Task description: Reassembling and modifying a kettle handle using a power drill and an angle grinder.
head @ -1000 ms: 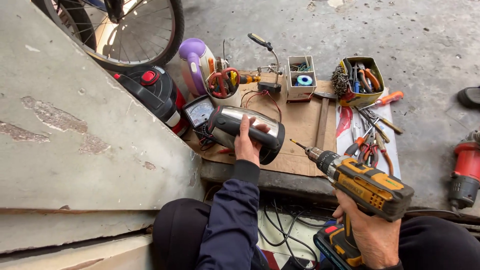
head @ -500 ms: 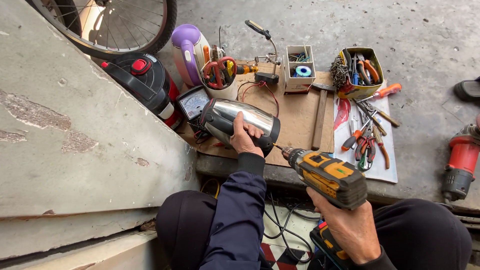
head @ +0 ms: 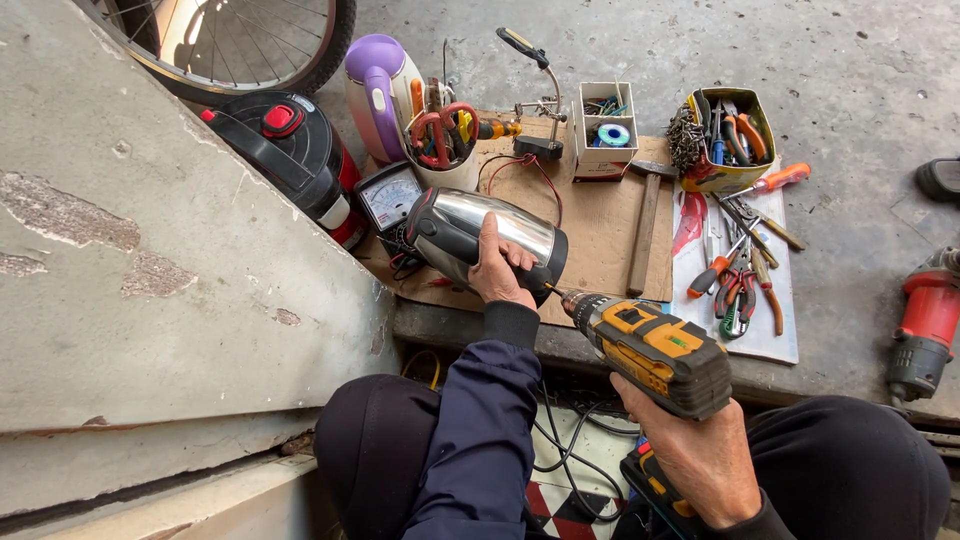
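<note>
While the left hand (head: 497, 272) pins the steel kettle (head: 485, 238) sideways on the desk (head: 600, 215), fingers clamped over it, the right hand (head: 700, 460) grips the cordless drill (head: 650, 345), bit at its base.

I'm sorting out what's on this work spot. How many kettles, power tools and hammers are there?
Kettles: 2, a steel kettle under the left hand and a purple kettle.
Power tools: 2, a yellow drill in the right hand and a red grinder.
Hammers: 1, a hammer.
Total: 5

Soft even daylight, faint shadows, glare on the steel kettle (head: 487, 238), sharp focus, wide-angle edge bending
</note>
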